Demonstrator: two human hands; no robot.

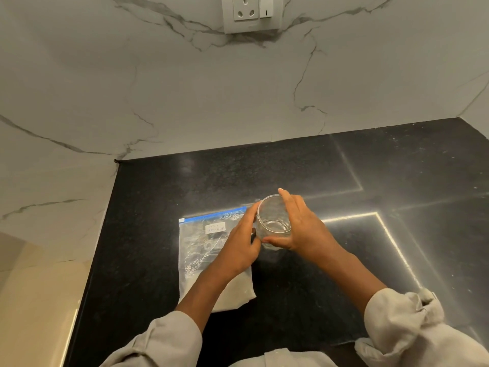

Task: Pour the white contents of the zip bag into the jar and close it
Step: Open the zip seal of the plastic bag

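Note:
A clear glass jar [272, 218] stands open-mouthed on the black counter [304, 168], with no lid in view. My right hand [296, 226] wraps around its right side, thumb across the front. My left hand [243, 239] touches its left side with fingers around it. A clear zip bag [195, 250] with a blue seal strip and a small handwritten label lies flat to the left of the jar, partly under my left forearm. White powder [235, 292] sits bunched at the bag's near end.
A marble backsplash rises behind and to the left of the counter, with a white wall socket [251, 11] at the top. The counter's near edge runs by my sleeves. Light strips reflect on the counter to the right.

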